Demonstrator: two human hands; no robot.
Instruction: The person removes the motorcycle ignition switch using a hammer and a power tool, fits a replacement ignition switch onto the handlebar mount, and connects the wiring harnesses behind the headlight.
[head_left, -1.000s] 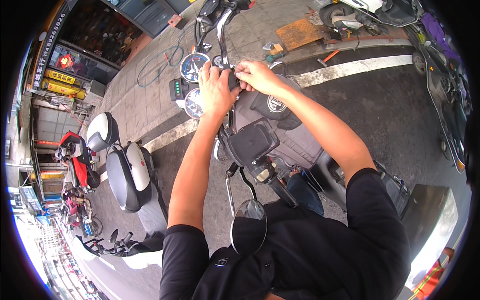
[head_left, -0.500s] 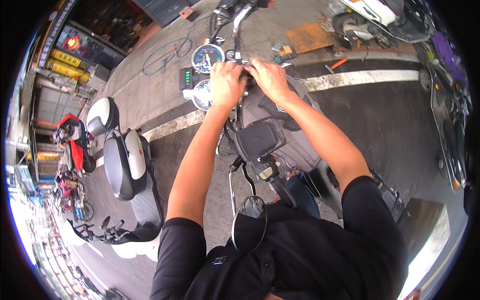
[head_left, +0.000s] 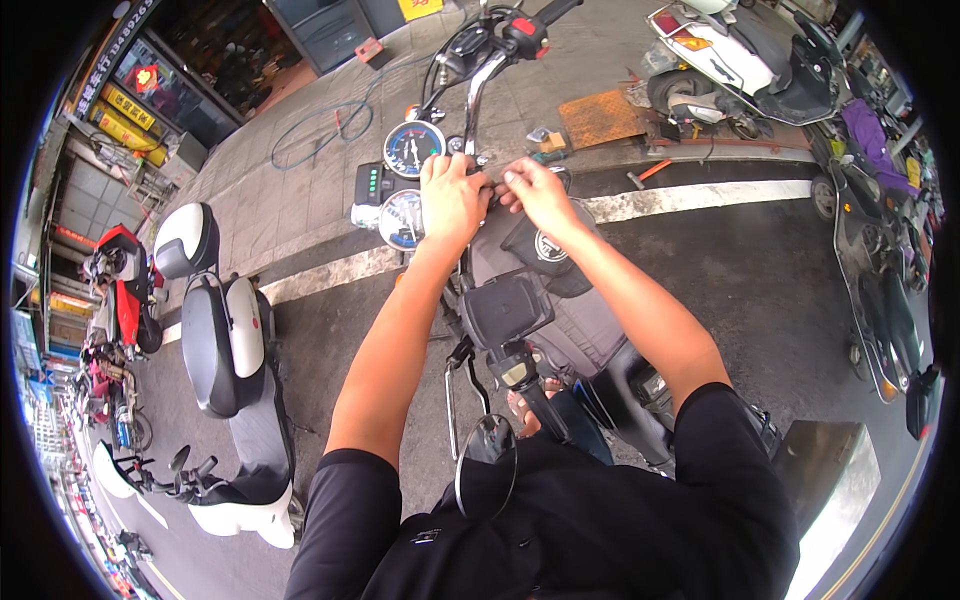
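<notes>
A motorcycle stands across in front of me, its chrome handlebar [head_left: 484, 92] running away from me at the top. My left hand [head_left: 452, 200] rests over the middle of the handlebar beside two round gauges, its fingers bent and closed; what lies under them is hidden. The far gauge [head_left: 413, 150] shows fully, and the near gauge [head_left: 402, 220] sits next to the wrist. Just right of it, my right hand [head_left: 540, 198] has thumb and fingers pinched near the left fingertips. Anything in that pinch is too small to make out. Below it is the grey-covered tank [head_left: 495, 250].
A phone-shaped black holder [head_left: 508, 308], a black grip [head_left: 545, 412] and a round mirror [head_left: 487, 467] are close to my body. A white scooter [head_left: 243, 345] is parked at left. An orange-handled hammer [head_left: 650, 174] lies on the ground near a rusty plate [head_left: 602, 119].
My right hand has drawn slightly apart from the left, its fingers now curled into a pinch. The left hand stays over the handlebar's middle. The view has shifted a little.
</notes>
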